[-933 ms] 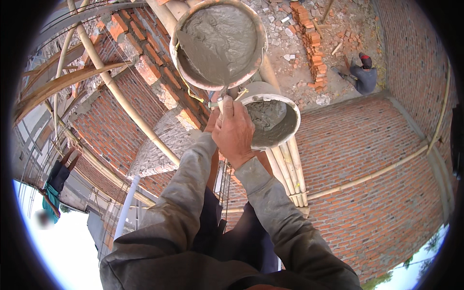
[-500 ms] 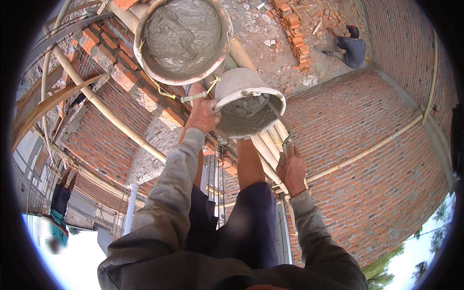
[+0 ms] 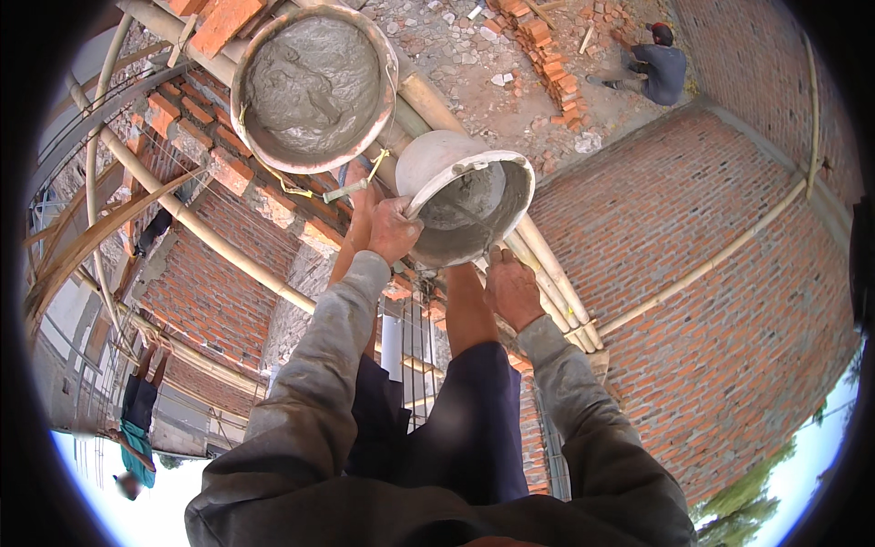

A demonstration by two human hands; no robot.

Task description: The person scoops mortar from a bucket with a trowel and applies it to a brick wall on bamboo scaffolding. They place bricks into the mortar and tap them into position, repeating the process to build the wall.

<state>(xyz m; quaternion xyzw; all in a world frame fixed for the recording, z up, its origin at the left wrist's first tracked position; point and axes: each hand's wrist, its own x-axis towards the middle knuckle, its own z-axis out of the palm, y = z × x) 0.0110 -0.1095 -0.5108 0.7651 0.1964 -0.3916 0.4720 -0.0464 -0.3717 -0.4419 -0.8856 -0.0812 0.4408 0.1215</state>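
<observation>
- Brick walls [image 3: 693, 301] close in the right side; rubble-strewn ground [image 3: 447, 59] lies ahead, a brick stack [image 3: 551, 68] and a seated co-worker [image 3: 663, 73] on it.
- Bamboo poles [image 3: 433, 102] run beneath the work spot, likely the scaffold carrying the load.
- Small bucket [image 3: 424, 164] sits between the hands, just above the knees in view, tipped so its mouth faces the person. Tilt probably gives a straight way in to the inner wall.
- Left hand [image 3: 395, 230] clenched on the bucket's left rim; reads as bracing, so the bucket can't roll or slide.
- Right hand [image 3: 513, 290] closed around what looks like a trowel [image 3: 474, 219], handle hidden by the fist. Blade reaches inside over the right-hand lip; can't tell if it touches the wall.
- Grey mortar coats the bucket's inside.
- Wide basin [image 3: 310, 166] of mortar [image 3: 314, 87] stands beside it, upper left, presumably upright to keep the mix in.
</observation>
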